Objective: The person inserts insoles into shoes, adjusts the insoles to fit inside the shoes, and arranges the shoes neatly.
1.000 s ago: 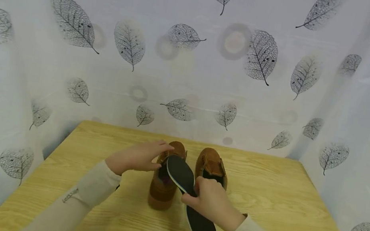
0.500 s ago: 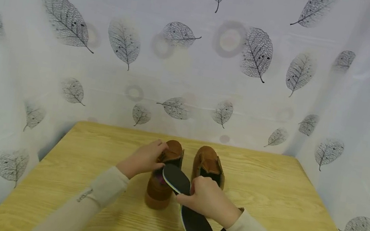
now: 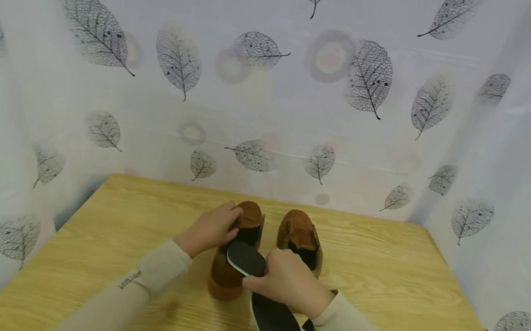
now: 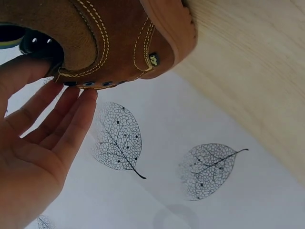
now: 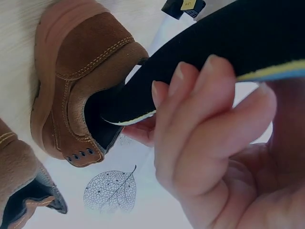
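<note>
A brown leather shoe (image 3: 226, 282) stands on the table at left, its toe pointing away. My left hand (image 3: 211, 229) pinches its upper beside the opening; in the left wrist view the thumb (image 4: 28, 71) is at the opening and the other fingers lie along the eyelets outside. A black insole (image 3: 274, 324) with a pale, yellow and blue edge is in my right hand (image 3: 290, 283), gripped around its middle and slanted. In the right wrist view the insole's front end (image 5: 126, 107) dips into the opening of that shoe. How deep it reaches is hard to tell.
A matching brown shoe (image 3: 304, 234) stands just to the right, partly behind my right hand. Both shoes are near the far edge of the wooden table (image 3: 383, 277). A white curtain (image 3: 275, 103) with a leaf print hangs behind and at both sides.
My right hand has moved left and slightly down, bringing the insole's front end to the left shoe's opening. My left hand has moved right and now holds that shoe's upper.
</note>
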### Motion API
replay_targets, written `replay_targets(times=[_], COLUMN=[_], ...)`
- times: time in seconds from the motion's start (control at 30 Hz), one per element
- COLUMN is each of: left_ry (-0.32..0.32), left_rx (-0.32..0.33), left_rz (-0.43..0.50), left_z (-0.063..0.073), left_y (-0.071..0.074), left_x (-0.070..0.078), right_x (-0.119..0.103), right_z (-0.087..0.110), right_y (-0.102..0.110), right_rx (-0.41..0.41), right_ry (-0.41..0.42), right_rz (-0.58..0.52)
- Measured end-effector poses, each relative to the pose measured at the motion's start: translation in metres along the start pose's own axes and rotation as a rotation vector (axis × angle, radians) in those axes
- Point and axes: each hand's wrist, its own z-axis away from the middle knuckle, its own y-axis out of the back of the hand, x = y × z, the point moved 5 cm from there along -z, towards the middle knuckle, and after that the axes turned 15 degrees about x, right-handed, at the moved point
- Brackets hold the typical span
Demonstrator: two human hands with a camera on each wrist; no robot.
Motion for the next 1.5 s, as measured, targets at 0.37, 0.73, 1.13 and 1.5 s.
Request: replay_targets(times=[0.37, 0.73, 1.13, 1.5], left_ry=[-0.01, 0.002, -0.023, -0.016], left_rx=[-0.004, -0.019, 0.0, -0.01], left_rz=[0.026, 0.029, 0.026, 0.024], left_z=[-0.006, -0.007, -0.006, -0.007], left_y=[0.002, 0.003, 0.007, 0.007], left_x=[0.004, 0.004, 0.005, 0.003], right_x=[0.0, 0.001, -0.003, 0.006], right_z=[-0.019, -0.043, -0.061, -0.076], right_y=[-0.008, -0.016, -0.02, -0.03], right_rx=[-0.026, -0.026, 0.0, 0.015], right_ry=[-0.059, -0.069, -0.036, -0.072], right_rz=[-0.012, 0.042, 0.104, 0.158])
